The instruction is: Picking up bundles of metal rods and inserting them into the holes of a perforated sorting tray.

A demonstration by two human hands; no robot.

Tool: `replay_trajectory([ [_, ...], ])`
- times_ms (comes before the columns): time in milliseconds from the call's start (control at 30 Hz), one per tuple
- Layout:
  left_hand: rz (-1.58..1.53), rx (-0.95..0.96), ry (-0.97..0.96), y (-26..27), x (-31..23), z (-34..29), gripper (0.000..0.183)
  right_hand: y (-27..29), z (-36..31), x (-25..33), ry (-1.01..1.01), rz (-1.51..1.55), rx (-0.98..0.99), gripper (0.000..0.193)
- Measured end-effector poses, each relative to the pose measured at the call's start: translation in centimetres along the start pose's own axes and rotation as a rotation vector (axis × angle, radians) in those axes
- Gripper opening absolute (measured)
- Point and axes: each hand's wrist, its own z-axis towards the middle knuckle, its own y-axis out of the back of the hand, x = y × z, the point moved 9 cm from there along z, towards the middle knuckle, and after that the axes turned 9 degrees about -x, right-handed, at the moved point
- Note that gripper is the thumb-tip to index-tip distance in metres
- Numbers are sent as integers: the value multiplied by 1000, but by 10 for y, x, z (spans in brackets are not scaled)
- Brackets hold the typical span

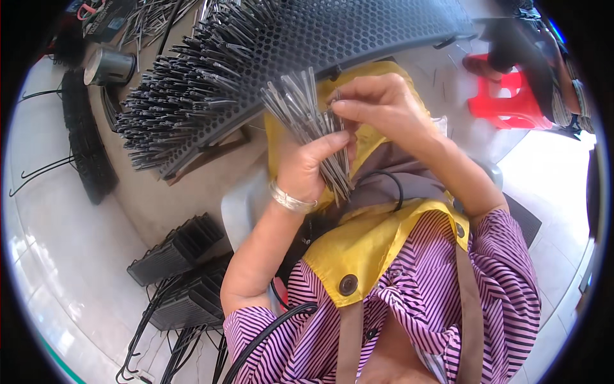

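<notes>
My left hand is wrapped round a bundle of thin grey metal rods, whose ends fan out at the top. Beside the bundle's upper right, my right hand is closed in a pinch at the end of a thin rod. Its fingertips hide most of that piece. Just beyond both hands lies a dark board full of round holes. Many dark thin rods stand packed in the holes over its left part, leaning at various angles. A yellow apron spreads beneath my hands.
A metal can stands left of the board, with loose rods scattered behind it. Black slotted racks with hooked wires sit at lower left. Another dark rack is farther left. At upper right, a person is beside a red stool.
</notes>
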Motion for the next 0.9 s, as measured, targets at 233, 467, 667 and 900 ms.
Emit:
replay_trajectory([
  [233,13,20,36,-4,1,-3,19,5,-3,-5,-47,-67,-20,15],
  [467,136,-89,63,6,2,-3,14,37,10,20,166,-108,-271,15],
  [667,106,-84,75,6,2,-2,12,29,16,18,134,159,-127,15],
  [900,135,-89,46,5,-1,-4,9,33,27,31,137,114,-48,14],
])
